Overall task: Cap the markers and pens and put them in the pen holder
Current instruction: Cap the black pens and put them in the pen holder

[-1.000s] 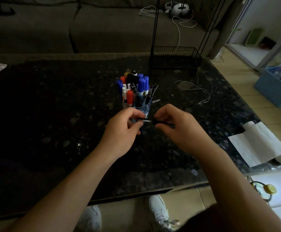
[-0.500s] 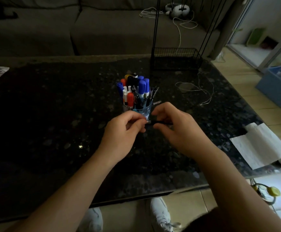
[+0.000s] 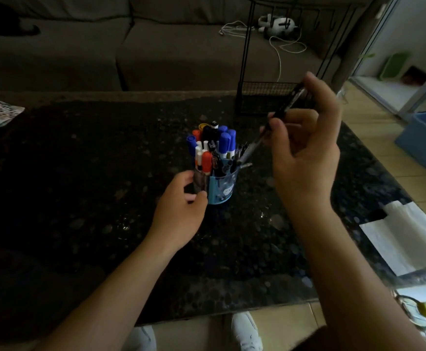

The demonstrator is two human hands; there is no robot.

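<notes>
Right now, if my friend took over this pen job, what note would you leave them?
Left hand: grips the left side of the blue pen holder, which stands on the dark table.
Right hand: pinches a dark pen, held tilted above the holder, its lower end pointing at the holder's right rim.
Done: the holder is already packed with capped markers and other pens.
Left: slip this pen into the holder. It is too dark to tell whether its cap is on, so check first.

Glossy speckled stone table [image 3: 80, 198]; seemingly translucent plastic pen holder [image 3: 223, 188]; matt paper sheet [image 3: 404, 239].
</notes>
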